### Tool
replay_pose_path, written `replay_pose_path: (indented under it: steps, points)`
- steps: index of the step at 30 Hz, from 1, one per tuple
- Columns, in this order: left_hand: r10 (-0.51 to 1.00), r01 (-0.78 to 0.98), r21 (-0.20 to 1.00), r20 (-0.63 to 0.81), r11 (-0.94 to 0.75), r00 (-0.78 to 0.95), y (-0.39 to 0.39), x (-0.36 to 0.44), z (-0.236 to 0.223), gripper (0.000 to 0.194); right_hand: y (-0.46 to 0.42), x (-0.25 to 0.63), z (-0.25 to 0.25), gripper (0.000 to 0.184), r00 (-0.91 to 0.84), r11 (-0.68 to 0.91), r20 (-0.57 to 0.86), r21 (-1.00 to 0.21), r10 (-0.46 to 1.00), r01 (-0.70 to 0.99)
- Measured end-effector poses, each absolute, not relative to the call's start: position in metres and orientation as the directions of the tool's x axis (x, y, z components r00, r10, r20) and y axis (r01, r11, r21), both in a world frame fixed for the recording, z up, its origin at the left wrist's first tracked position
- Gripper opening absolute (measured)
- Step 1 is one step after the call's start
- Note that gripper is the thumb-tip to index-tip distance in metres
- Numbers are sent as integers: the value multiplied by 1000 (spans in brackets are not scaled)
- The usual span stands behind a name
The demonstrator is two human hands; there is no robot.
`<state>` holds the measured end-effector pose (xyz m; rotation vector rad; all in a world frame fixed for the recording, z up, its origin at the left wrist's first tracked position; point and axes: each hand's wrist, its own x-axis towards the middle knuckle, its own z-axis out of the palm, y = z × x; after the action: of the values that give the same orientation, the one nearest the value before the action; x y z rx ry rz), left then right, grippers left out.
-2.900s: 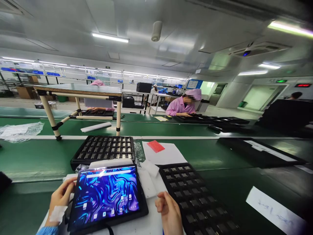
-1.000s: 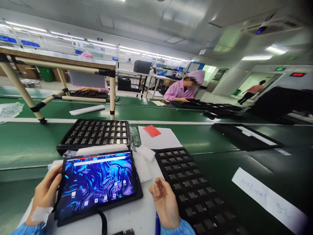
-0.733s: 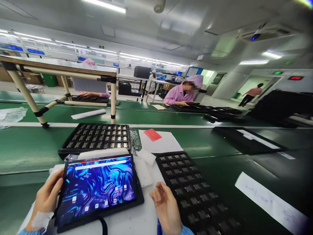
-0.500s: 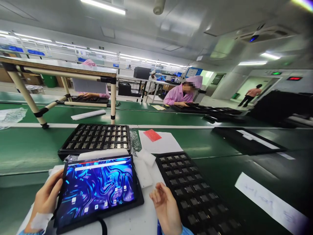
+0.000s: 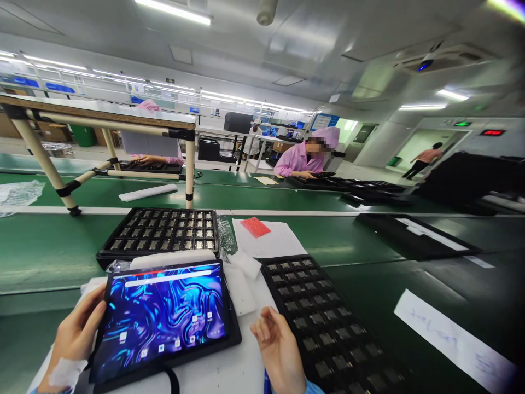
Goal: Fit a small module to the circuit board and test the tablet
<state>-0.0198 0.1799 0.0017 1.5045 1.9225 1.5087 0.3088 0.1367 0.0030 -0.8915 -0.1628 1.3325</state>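
Head view of a green conveyor bench [image 5: 49, 257]. Lit tablet [image 5: 162, 317] with blue swirl wallpaper and a row of small icons, seated in a black holder on a white mat [image 5: 229, 366] at near centre; icon labels too small to read. Left hand [image 5: 76, 339] at the tablet's left edge, fingers curled on the frame and gripping it, a white patch near the wrist. Right hand [image 5: 276, 347] just right of the tablet and apart from it, fingers loosely curled, holding nothing, hovering at the near edge of a tray.

Two black compartment trays near the hands: one [image 5: 159, 232] just beyond the tablet, its cells filled with small metallic parts; one [image 5: 328, 323] to the right, running from mid-bench to the near right. White paper sheet [image 5: 279, 243] between the two trays, bearing one red pad [image 5: 255, 226]. One white paper strip [image 5: 451, 342] at near right with faint blue handwriting, not legible. One flat black tray [image 5: 414, 235] with a white label farther right, text not legible.

Far side: one pipe-frame shelf [image 5: 102, 117] standing on the belt at left, one white roll [image 5: 148, 192] beneath it; seated co-worker [image 5: 305, 158] in a pink coat and cap at a far bench, a second pink sleeve [image 5: 172, 160] behind the shelf, one person [image 5: 422, 158] walking at far right. Red and green lit signs on the right wall, unreadable.
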Motion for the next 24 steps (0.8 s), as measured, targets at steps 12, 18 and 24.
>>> replay_pose_path:
  steps: [12,18,24]
  points:
    - [867,426,904,237,-32,-438,181,-24,6,55,137,309,3,33,288,-31,-355,-675,890,-737]
    - [859,445,894,273,-59,-434,178,-19,6,47,136,310,4,32,281,-35,-372,-654,885,-756]
    - [866,437,898,261,-55,-427,178,-19,6,53,135,309,7,33,286,-41,-385,-653,878,-756]
